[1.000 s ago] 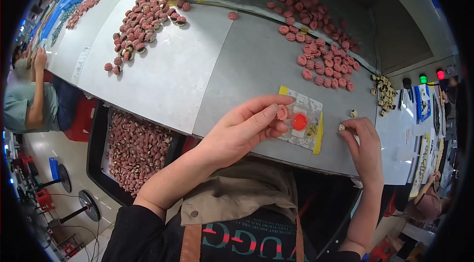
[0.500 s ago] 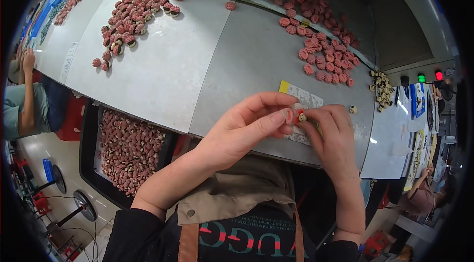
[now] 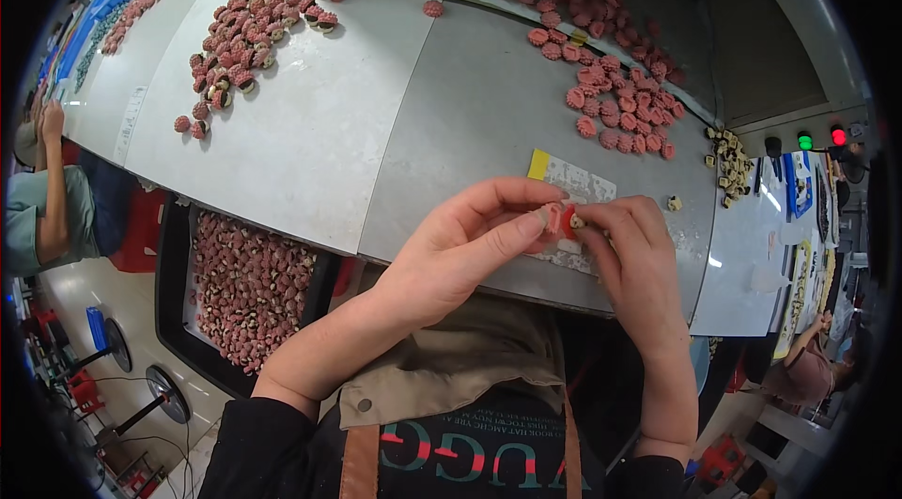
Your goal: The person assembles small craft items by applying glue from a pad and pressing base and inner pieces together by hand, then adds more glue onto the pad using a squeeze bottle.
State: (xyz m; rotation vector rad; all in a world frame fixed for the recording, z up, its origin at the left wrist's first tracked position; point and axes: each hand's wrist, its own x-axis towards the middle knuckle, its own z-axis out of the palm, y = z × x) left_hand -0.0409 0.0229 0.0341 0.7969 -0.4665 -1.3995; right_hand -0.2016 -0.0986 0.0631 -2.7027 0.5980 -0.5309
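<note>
Over the front of the grey worktable, my left hand (image 3: 460, 245) pinches a small pink bumpy shell piece (image 3: 553, 218) between thumb and fingers. Facing it, my right hand (image 3: 631, 250) grips a small cream piece with a red part (image 3: 575, 221) in its fingertips. The two pieces are very close together; whether they touch I cannot tell. Beneath the hands lies a white speckled card (image 3: 584, 181) with a yellow end, partly covered by them. One loose cream-and-dark piece (image 3: 674, 203) rests on the table to the right of my right hand.
Pink shell pieces (image 3: 625, 104) spread at the back right, some inside a booth. Cream-and-dark pieces (image 3: 729, 165) are heaped at the right edge. Assembled pink pieces (image 3: 240, 34) lie back left. A black bin (image 3: 169, 311) of finished pieces stands lower left. Other people sit at both sides.
The right hand's cream piece with red has turned slightly and the red part shows more. The left hand keeps its pinch on the pink piece. The view has shifted slightly.
</note>
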